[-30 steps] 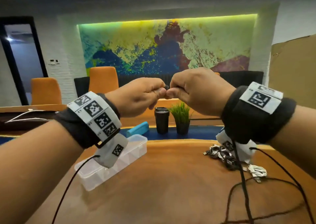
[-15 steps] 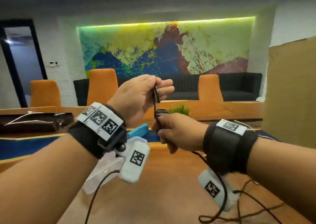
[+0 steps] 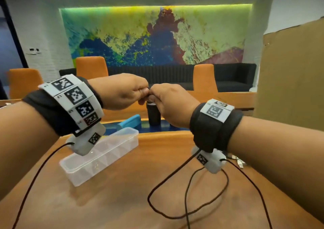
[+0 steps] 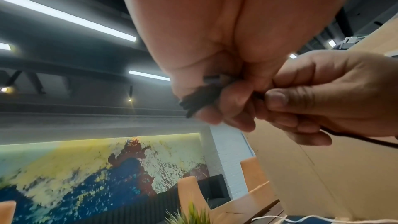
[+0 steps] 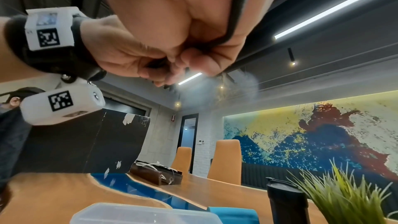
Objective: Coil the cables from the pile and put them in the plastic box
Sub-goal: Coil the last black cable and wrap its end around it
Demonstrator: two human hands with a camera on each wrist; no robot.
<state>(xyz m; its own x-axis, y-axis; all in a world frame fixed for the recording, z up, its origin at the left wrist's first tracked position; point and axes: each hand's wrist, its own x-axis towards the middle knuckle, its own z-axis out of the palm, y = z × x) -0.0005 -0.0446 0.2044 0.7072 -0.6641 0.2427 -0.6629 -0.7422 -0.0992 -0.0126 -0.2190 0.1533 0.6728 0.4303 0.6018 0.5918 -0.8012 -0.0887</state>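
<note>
My two hands meet in the air above the table. My left hand grips a small bundle of loops of the black cable in its curled fingers. My right hand touches it fingertip to fingertip and pinches the same cable, which runs across its palm. The loose tail hangs from that hand and loops on the wooden table. The clear plastic box stands open, below and left of my hands. Only an edge of the cable pile shows behind my right wrist.
A black tumbler, a blue case and a potted grass plant stand behind the box on the table's blue strip. A cardboard sheet rises at the right. Thin black leads hang from both wrist cameras.
Half a second ago my right hand was lower, drawing the cable down from the left hand. It has come back up to meet the left hand's fingertips.
</note>
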